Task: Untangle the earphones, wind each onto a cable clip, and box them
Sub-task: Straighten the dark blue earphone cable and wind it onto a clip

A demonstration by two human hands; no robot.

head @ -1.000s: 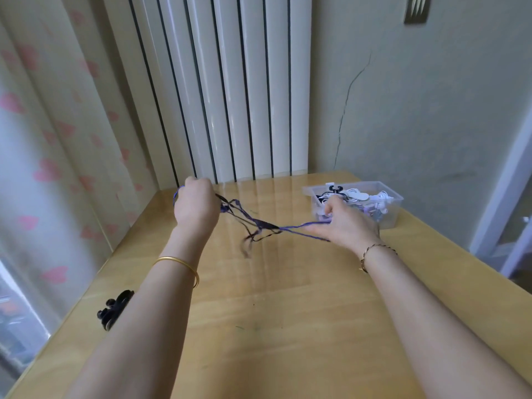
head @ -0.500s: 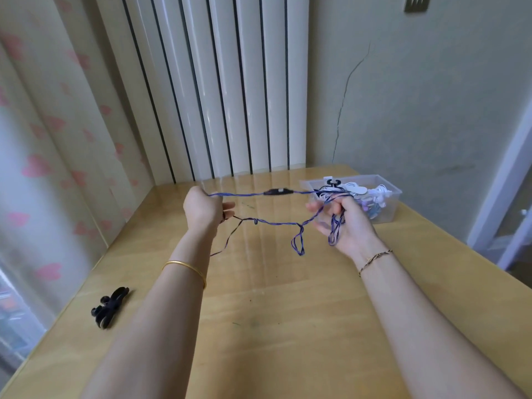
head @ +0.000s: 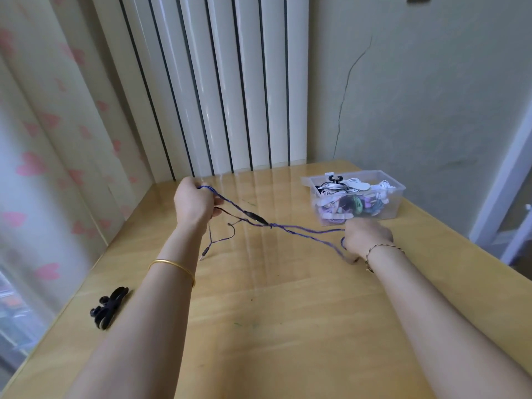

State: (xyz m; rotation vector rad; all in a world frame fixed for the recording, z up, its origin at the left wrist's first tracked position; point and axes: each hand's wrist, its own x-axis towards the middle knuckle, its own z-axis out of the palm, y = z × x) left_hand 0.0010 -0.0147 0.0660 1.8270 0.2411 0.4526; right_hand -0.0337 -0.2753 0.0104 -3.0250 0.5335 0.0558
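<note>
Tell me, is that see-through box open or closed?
Open. The clear box has no lid on it, and white earphones and a black clip poke up above its rim.

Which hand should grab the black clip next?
Left hand, probably: the clip lies on its side of the table, beside that forearm, while the right hand holds the cable far across by the box.

Purple earphone cable point(head: 302, 229) taut between left hand point(head: 191, 203) and right hand point(head: 365, 235).
</note>
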